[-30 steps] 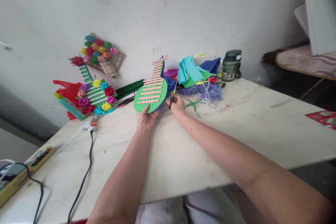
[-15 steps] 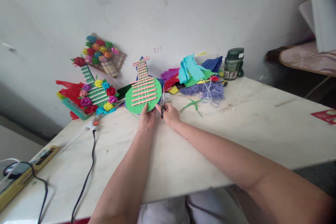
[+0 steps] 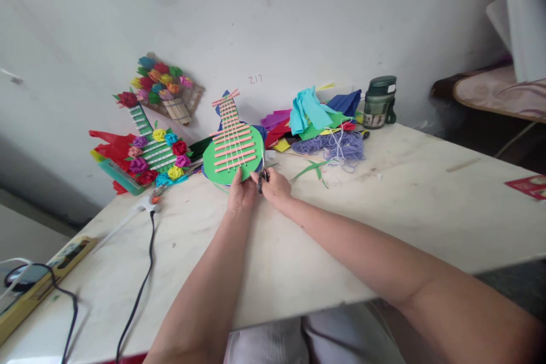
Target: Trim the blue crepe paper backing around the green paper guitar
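My left hand (image 3: 242,192) grips the lower edge of a green paper lute craft (image 3: 234,173), its thumb on the front and its fingers behind. Pink sticks and white strings run across the craft's face, and dark blue backing shows around its rim and neck. In my right hand (image 3: 275,183) is a pair of scissors (image 3: 263,181) with dark handles. Their blades point up along the right edge of the green disc; whether paper lies between them I cannot tell.
Left of the craft stands a similar one with paper flowers (image 3: 162,153). Coloured paper (image 3: 311,114), purple yarn (image 3: 333,147) and green scraps (image 3: 313,169) lie to the right, near a dark green bottle (image 3: 379,102). A power strip (image 3: 46,278) with cables is at front left.
The scissors have shifted slightly left, and their blades are now closer to the right edge of the craft. The craft's top has tipped a little to the left.
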`<state>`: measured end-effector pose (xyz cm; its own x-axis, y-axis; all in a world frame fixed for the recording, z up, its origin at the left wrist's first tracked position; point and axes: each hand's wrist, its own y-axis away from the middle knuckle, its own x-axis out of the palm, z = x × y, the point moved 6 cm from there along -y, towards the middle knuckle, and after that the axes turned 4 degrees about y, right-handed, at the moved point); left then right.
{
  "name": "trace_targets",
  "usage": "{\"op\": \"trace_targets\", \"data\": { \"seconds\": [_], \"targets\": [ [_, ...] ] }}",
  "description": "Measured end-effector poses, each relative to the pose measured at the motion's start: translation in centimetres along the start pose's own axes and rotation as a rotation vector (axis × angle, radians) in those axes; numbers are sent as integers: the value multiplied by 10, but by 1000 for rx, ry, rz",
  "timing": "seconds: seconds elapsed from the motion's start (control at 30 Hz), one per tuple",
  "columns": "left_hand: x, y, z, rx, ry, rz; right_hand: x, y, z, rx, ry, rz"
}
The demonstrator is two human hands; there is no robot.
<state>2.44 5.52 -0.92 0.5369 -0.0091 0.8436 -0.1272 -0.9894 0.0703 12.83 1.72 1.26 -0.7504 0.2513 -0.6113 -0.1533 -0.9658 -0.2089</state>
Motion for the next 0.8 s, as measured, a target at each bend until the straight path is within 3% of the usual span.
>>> {"op": "trace_targets", "data": {
  "seconds": [0.23, 0.8],
  "targets": [
    [3, 6, -6, 137, 39, -54, 1, 1, 4, -44, 72, 0],
    [6, 10, 3, 155, -42, -112, 3, 1, 7, 3, 123, 13]
  ]
}}
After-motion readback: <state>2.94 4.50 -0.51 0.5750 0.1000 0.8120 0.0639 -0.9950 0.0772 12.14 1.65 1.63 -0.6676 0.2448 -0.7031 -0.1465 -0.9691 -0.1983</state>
